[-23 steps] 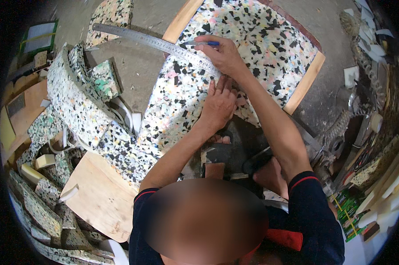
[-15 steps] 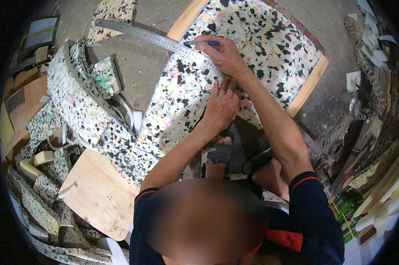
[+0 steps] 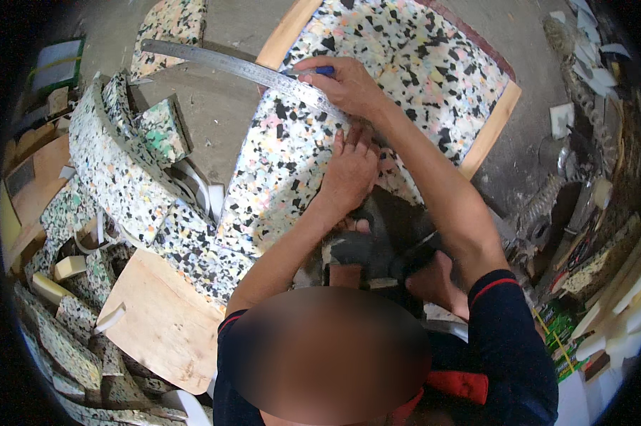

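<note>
A large sheet of multicoloured speckled foam (image 3: 278, 163) lies in front of me, with wooden strips along parts of its edge. Across its left part runs a long metal ruler (image 3: 228, 65), its far end sticking out past the foam over the floor. My right hand (image 3: 345, 84) is closed round a blue pen (image 3: 323, 71), the pen's tip pointing left beside the ruler's upper edge. Close below, my left hand (image 3: 350, 170) rests on the foam with its fingers stretched forward to the ruler's near end. That end is partly hidden by my hands.
Foam offcuts (image 3: 114, 163) are heaped at the left, beside a curved plywood panel (image 3: 160, 319). Another foam piece (image 3: 167, 35) lies on the floor beyond. At the right are a coiled hose (image 3: 540, 202), a white block (image 3: 562, 121) and assorted scraps.
The whole view has shifted slightly. My right hand with the pen has slid a little to the left along the ruler; my left hand stays in place on the foam.
</note>
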The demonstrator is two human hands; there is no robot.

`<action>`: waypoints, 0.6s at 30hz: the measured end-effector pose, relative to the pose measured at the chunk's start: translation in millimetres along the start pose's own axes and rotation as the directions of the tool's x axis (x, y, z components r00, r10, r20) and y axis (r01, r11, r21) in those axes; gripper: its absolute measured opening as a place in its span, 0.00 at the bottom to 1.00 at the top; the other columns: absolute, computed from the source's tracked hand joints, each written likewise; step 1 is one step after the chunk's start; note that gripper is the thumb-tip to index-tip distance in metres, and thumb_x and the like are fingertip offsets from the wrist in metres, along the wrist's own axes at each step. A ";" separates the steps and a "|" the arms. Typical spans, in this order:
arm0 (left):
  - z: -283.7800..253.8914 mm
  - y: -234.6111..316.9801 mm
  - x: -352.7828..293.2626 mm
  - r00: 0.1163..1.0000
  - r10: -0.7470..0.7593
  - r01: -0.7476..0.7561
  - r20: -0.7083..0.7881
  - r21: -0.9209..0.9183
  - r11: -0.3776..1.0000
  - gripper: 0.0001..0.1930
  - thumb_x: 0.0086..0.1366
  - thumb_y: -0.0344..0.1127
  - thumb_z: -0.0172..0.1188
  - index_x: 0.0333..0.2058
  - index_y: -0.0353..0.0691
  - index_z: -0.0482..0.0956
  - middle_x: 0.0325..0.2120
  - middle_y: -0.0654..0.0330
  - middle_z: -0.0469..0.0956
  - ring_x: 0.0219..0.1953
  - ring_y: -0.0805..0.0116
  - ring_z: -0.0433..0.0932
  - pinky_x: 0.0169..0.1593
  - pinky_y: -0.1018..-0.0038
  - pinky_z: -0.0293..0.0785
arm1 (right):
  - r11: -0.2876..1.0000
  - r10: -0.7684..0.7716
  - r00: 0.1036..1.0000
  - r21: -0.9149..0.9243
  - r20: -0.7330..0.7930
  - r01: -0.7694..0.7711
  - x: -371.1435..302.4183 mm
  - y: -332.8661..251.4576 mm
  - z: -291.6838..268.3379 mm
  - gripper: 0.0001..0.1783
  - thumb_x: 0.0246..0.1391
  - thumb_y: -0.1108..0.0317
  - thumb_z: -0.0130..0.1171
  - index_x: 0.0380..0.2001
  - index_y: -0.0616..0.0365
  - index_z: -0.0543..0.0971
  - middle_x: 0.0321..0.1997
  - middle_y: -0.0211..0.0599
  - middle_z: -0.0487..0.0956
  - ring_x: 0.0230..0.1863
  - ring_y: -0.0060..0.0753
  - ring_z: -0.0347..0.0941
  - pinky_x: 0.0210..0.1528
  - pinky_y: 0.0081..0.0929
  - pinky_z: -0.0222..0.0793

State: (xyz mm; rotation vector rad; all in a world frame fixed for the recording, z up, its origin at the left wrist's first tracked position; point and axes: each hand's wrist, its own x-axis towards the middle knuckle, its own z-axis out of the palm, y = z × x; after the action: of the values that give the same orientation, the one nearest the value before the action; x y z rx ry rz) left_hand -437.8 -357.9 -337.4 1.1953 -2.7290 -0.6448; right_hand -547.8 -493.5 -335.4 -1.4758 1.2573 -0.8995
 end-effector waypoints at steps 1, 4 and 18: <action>0.0 -0.5 0.1 1.000 0.004 -0.004 -0.010 -0.008 1.000 0.17 0.66 0.39 0.59 0.48 0.33 0.76 0.59 0.41 0.69 0.67 0.40 0.64 0.70 0.42 0.55 | 0.999 0.021 0.998 -0.046 0.054 -0.018 -4.2 -2.1 -9.4 0.17 0.59 0.58 0.61 0.47 0.52 0.86 0.25 0.42 0.81 0.25 0.32 0.75 0.33 0.33 0.73; -0.1 -1.1 -0.1 0.999 0.014 -0.016 -0.040 -0.044 0.999 0.17 0.65 0.39 0.61 0.47 0.32 0.75 0.59 0.41 0.69 0.67 0.39 0.64 0.70 0.42 0.55 | 0.984 0.041 0.996 -0.178 0.083 -0.026 -20.0 -6.8 -29.2 0.17 0.63 0.56 0.60 0.48 0.52 0.86 0.25 0.34 0.82 0.25 0.23 0.70 0.31 0.29 0.67; 2.4 -2.9 1.5 0.994 0.029 -0.036 -0.106 -0.064 0.997 0.17 0.64 0.35 0.64 0.47 0.33 0.72 0.62 0.41 0.69 0.68 0.39 0.64 0.68 0.42 0.59 | 0.935 0.203 0.966 -0.326 0.160 -0.143 -127.4 -4.8 -113.9 0.16 0.65 0.59 0.59 0.50 0.55 0.84 0.35 0.42 0.86 0.33 0.33 0.80 0.39 0.31 0.74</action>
State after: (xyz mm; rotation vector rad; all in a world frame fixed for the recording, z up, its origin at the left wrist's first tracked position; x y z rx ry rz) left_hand -437.4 -359.8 -340.9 1.1347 -2.6137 -0.6441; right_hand -678.9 -391.7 -294.3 -1.6220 1.4051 -0.4417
